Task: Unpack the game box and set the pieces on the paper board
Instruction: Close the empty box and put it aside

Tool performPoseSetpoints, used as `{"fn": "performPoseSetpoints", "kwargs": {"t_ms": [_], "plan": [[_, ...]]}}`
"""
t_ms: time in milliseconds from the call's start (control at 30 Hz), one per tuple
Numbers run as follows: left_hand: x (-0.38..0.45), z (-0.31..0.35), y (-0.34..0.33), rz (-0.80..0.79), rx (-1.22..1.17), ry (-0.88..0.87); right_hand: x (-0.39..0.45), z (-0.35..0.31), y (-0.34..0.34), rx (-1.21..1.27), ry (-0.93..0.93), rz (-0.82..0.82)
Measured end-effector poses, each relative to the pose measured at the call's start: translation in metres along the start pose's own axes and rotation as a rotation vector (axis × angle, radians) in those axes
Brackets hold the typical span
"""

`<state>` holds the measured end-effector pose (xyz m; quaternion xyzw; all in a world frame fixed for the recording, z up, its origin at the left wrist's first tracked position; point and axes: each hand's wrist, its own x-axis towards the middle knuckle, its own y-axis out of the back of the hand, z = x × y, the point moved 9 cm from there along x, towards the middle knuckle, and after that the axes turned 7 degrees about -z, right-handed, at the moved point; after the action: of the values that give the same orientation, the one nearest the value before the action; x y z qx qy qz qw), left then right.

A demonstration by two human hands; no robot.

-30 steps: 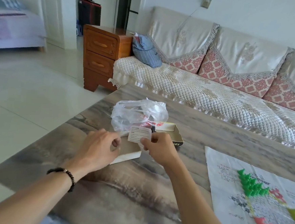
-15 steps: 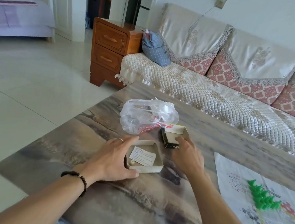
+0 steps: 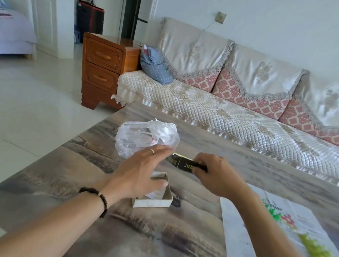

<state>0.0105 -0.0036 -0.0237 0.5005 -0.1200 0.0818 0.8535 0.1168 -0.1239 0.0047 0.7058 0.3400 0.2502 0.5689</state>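
Observation:
The white box tray (image 3: 152,203) lies open on the table, a paper slip (image 3: 156,194) inside it. My left hand (image 3: 140,172) hovers over the tray with fingers stretched toward the black box lid (image 3: 184,163). My right hand (image 3: 216,175) grips that lid by its right end and holds it tilted above the table. A clear plastic bag (image 3: 145,138) sits just behind my left hand. The paper board (image 3: 244,245) lies at the right, with blurred green pieces (image 3: 271,212) and yellow-green pieces (image 3: 317,253) on it.
The table (image 3: 69,181) has a grey marbled top; its left edge drops to a white tiled floor. A sofa (image 3: 226,112) runs along the far side, with a wooden drawer cabinet (image 3: 104,68) at its left end.
My right hand has lifted the black lid off the table and tilted it. My left hand has left the tray's side and moved up and forward toward the lid.

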Motion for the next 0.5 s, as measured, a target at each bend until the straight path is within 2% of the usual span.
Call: {"fn": "performPoseSetpoints", "kwargs": {"t_ms": [133,300,400,500], "plan": [[0.011,0.029,0.019,0.029,-0.082,-0.038,-0.022,-0.022,0.026,0.142,0.089,-0.008],[0.004,0.029,0.031,0.021,-0.405,0.016,-0.040,-0.019,0.037,0.144,0.115,0.020],[-0.006,0.024,0.036,0.034,-0.497,0.053,-0.040,-0.016,0.020,0.340,0.150,-0.051],[-0.014,0.008,0.027,-0.050,-0.558,0.130,-0.035,-0.016,-0.005,0.502,0.170,-0.163]]}}
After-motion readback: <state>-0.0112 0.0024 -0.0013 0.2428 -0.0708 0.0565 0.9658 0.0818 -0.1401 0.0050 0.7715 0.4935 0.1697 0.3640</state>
